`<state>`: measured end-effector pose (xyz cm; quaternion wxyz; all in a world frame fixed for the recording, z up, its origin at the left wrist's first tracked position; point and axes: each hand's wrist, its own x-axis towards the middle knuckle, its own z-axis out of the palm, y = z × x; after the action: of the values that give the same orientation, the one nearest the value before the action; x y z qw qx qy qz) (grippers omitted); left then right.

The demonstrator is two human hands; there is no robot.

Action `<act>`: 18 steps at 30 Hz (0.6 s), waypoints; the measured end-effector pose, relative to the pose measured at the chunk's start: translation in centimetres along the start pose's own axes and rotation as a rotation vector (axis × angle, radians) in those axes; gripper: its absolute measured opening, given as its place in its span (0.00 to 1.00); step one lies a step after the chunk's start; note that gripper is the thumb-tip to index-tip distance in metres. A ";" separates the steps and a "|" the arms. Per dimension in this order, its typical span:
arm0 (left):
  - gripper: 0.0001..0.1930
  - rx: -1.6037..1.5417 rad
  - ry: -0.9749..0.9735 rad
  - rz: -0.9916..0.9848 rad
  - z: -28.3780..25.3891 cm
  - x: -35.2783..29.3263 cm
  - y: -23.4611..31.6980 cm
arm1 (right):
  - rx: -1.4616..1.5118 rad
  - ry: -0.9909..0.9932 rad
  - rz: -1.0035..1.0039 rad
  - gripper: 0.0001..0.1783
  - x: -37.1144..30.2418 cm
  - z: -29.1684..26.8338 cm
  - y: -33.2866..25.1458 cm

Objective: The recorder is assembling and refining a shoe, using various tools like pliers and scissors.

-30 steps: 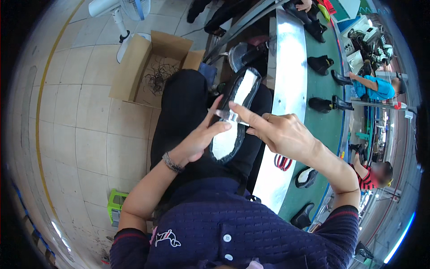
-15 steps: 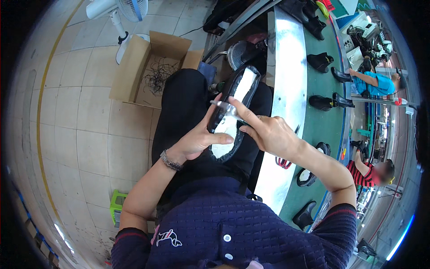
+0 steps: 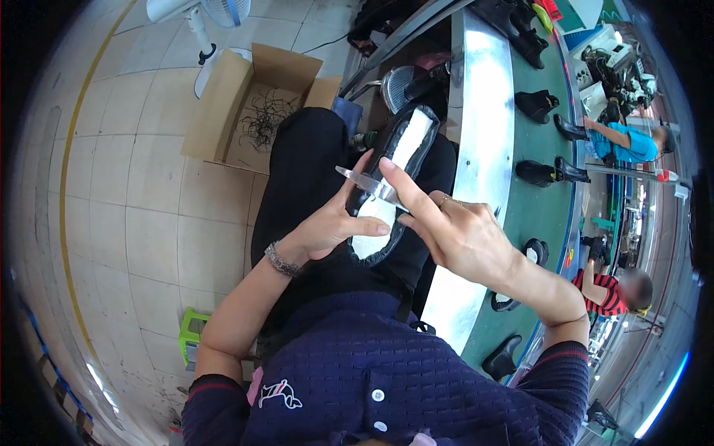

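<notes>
A black shoe upper (image 3: 413,146) with a white sole-side filling lies bottom up over my lap, its far end tilted to the right. My left hand (image 3: 343,227) grips its left side, with the thumb pressed on the white surface and the fingers round the edge. Across the middle of the shoe lies a knife with a shiny flat blade (image 3: 366,181). My right hand (image 3: 454,229) is closed on the knife, its index finger stretched along the blade. The knife's handle is hidden in my palm.
An open cardboard box (image 3: 216,111) with black trimmings stands on the floor at the left, near a white fan (image 3: 199,33). To the right run a metal ledge (image 3: 483,111) and a green conveyor belt (image 3: 529,130) carrying several black shoes. Two people sit beyond it.
The knife blade has turned and shifted slightly toward me on the shoe, and more of it shows. My left hand keeps its hold. Shoes on the belt have shifted slightly.
</notes>
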<state>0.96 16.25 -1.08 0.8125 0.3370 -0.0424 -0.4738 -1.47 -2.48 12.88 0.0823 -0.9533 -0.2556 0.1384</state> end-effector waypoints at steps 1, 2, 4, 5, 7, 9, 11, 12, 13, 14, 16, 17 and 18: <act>0.57 -0.002 -0.002 0.000 0.1 0.1 0.2 | 0.095 0.104 -0.033 0.42 -0.3 0.5 0.0; 0.58 -0.018 -0.013 -0.020 0.2 0.1 0.3 | 0.050 0.034 -0.005 0.41 -0.4 1.2 0.3; 0.58 -0.033 -0.008 -0.027 0.0 0.4 0.4 | -0.011 -0.116 0.051 0.42 0.5 0.7 0.4; 0.58 -0.030 -0.008 -0.027 -0.2 0.5 0.4 | -0.072 -0.269 0.109 0.43 0.8 0.2 0.3; 0.58 0.039 0.020 0.017 -0.4 0.4 0.1 | -0.063 -0.175 0.032 0.44 1.1 -1.4 -0.7; 0.59 0.022 -0.047 0.096 -0.3 -0.1 0.0 | 0.018 0.059 -0.136 0.47 0.8 -1.4 -1.6; 0.60 0.411 -0.046 0.233 -0.3 0.7 0.5 | 0.078 0.163 -0.346 0.48 1.0 -1.1 -1.8; 0.60 0.200 -0.077 0.171 -0.8 1.1 0.5 | -0.068 0.119 -0.319 0.47 1.3 -0.3 -1.5; 0.60 0.203 -0.077 0.168 -0.9 0.8 0.2 | -0.273 -0.088 -0.139 0.47 1.3 0.4 -1.6; 0.61 0.094 -0.074 0.100 -0.7 0.4 0.0 | -0.317 -0.117 -0.149 0.48 1.3 0.4 -1.3; 0.61 0.029 -0.058 0.018 -0.5 -0.1 -0.4 | -0.361 -0.149 -0.161 0.49 1.4 -0.7 -0.8; 0.61 0.028 -0.057 0.017 -0.6 0.0 -0.2 | -0.306 -0.106 -0.126 0.50 1.5 -1.4 -0.7; 0.61 0.009 -0.068 0.019 -0.7 0.1 0.2 | -0.250 -0.062 -0.095 0.50 1.6 -1.7 -0.6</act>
<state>1.43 16.55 -1.56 0.8135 0.3239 -0.0756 -0.4771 0.08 -1.31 14.25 -0.0385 -0.9382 -0.3179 0.1311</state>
